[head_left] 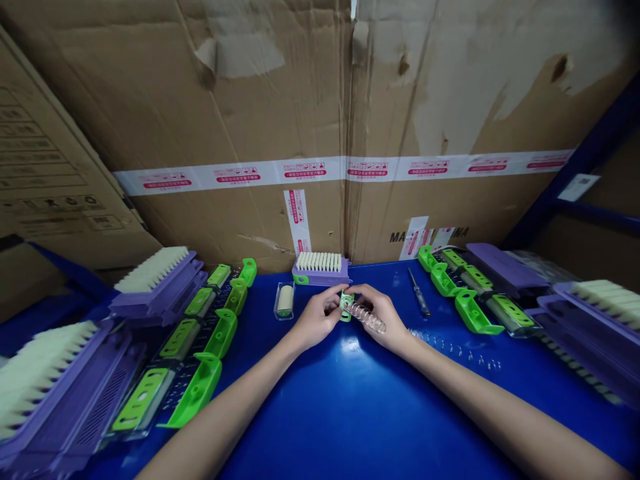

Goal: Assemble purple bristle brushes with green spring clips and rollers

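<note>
My left hand (pixel 319 319) pinches the left side of a small green plastic part (pixel 345 307) with holes in it. My right hand (pixel 384 313) is closed on the same part from the right, fingertips at its top edge. A metal coil spring (pixel 369 318) extends from the part towards my right palm; I cannot tell whether it is fixed to it. Just behind the hands lies a purple brush body (pixel 323 272) with pale bristles facing up. Left of my left hand stands a clear box (pixel 285 303) holding a cream-coloured piece.
A screwdriver (pixel 419 295) and loose springs (pixel 457 348) lie to the right. Green covers (pixel 220 335) and purple brushes (pixel 160 287) line the left; more green covers (pixel 475 313) and purple brushes (pixel 595 327) are at right. Cardboard (pixel 250 220) walls the back of the blue table (pixel 340 420).
</note>
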`<move>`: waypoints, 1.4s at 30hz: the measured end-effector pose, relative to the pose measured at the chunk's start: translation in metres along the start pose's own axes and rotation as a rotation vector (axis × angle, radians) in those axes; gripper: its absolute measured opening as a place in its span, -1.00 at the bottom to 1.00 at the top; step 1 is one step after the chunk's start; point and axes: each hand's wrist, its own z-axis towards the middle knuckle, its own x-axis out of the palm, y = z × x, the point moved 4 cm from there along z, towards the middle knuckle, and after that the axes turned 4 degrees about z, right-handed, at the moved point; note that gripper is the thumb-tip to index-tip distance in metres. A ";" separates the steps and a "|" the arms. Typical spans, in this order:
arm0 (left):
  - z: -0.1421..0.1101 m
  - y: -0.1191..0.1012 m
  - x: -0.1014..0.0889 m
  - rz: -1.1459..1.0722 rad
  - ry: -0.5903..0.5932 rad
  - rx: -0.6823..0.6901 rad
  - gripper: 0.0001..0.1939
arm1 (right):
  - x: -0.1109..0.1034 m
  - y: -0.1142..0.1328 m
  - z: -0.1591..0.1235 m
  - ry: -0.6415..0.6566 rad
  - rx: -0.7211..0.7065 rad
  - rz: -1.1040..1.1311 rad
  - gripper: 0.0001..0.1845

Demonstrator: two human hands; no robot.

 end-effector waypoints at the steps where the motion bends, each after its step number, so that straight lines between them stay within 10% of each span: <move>1: 0.000 0.000 0.000 0.005 -0.002 0.006 -0.48 | 0.000 0.000 0.000 -0.009 0.009 0.011 -0.78; 10: -0.001 0.003 0.002 0.111 -0.014 -0.008 -0.23 | 0.000 -0.015 0.001 -0.046 0.176 0.196 -0.57; 42: -0.009 -0.012 -0.005 0.513 -0.348 0.146 -0.80 | 0.000 -0.007 0.000 -0.038 0.272 0.298 -0.58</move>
